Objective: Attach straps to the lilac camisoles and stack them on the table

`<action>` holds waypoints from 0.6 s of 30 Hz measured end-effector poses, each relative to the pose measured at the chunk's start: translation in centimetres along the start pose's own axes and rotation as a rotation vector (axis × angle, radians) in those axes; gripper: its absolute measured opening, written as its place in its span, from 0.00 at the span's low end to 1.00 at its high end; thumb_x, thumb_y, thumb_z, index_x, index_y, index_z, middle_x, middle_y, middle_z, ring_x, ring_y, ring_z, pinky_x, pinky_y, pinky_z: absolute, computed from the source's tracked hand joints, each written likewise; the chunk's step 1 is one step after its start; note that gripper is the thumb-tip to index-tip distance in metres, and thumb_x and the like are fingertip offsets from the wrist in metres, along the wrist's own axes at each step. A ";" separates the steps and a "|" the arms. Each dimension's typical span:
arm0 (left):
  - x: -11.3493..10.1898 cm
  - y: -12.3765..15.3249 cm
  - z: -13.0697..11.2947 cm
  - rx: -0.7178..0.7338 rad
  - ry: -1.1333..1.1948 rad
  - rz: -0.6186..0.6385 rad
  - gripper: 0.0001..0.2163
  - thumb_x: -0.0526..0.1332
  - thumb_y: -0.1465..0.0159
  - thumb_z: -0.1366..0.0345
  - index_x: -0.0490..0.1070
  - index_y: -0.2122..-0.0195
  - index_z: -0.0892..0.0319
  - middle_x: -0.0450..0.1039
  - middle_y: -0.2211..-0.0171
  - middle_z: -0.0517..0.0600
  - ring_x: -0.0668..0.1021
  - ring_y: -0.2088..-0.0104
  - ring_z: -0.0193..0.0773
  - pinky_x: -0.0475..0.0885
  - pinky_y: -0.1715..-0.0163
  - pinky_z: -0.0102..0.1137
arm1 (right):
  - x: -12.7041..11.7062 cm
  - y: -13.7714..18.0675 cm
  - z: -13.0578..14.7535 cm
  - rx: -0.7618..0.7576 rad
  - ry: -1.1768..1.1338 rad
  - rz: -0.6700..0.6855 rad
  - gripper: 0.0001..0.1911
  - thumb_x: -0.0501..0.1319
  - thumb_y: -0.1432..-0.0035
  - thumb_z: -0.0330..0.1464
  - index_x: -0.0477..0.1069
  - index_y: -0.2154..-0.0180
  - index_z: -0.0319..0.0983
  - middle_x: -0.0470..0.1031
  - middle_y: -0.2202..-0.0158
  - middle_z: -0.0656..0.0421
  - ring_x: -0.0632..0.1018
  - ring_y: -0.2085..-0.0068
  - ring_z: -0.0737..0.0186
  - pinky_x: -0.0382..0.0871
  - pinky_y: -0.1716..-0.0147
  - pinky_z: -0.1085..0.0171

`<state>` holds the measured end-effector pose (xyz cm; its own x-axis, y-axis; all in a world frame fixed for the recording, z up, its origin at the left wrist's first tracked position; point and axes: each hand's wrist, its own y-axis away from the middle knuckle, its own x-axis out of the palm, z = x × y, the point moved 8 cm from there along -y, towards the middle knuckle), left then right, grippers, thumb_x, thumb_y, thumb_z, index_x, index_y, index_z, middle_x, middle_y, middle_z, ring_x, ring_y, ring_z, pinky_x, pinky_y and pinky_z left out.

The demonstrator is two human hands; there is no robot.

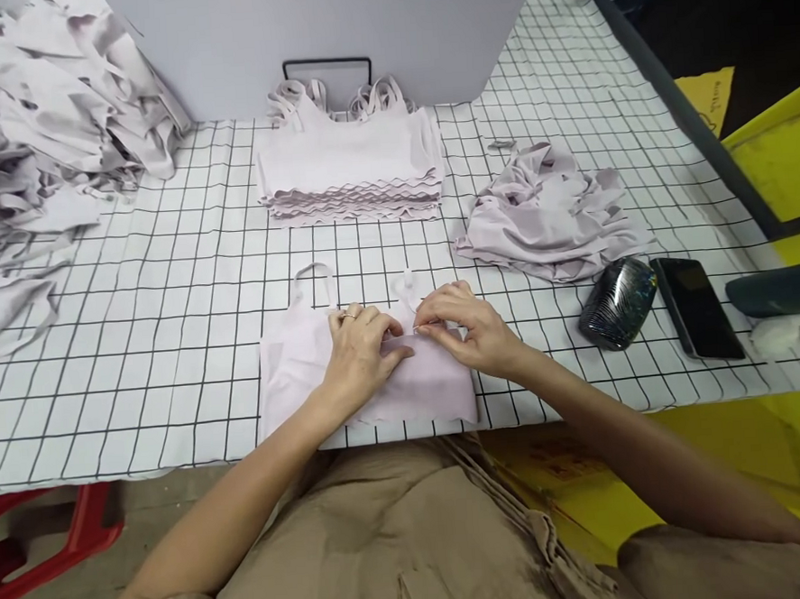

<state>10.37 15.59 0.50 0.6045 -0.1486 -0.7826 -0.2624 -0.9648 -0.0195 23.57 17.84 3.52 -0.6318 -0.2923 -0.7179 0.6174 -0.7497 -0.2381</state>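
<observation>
A pale pink camisole-style bra top (432,388) lies flat at the table's front edge, its thin straps pointing away from me. My left hand (362,347) rests on its middle, thumb and fingers pinching the upper edge of the fabric. Close beside it, my right hand (469,327) pinches the same edge near the base of the right strap, fingertips together. The left strap (313,269) loops loosely on the tablecloth. Whatever small detail sits between the right fingertips is too small to make out.
Behind is a neat stack of similar tops (351,158) against a grey panel (329,24). A crumpled garment pile (550,213) lies right, near a dark shiny rounded object (618,304) and a phone (697,308). A larger heap (55,95) fills the left. A red stool (81,527) stands below.
</observation>
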 end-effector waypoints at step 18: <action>0.6 0.1 -0.3 0.114 0.077 -0.103 0.06 0.69 0.37 0.63 0.77 0.71 0.56 0.74 0.75 0.45 0.69 0.66 0.40 0.55 0.56 0.41 | 1.4 0.1 0.4 -0.059 0.044 0.057 0.08 0.59 0.34 0.29 0.73 0.67 0.41 0.75 0.70 0.58 0.69 0.59 0.57 0.58 0.56 0.53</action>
<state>10.92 15.33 0.16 0.6871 -0.0710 -0.7231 -0.2771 -0.9456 -0.1705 22.57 17.10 2.71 -0.5746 -0.3056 -0.7592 0.6787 -0.6963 -0.2334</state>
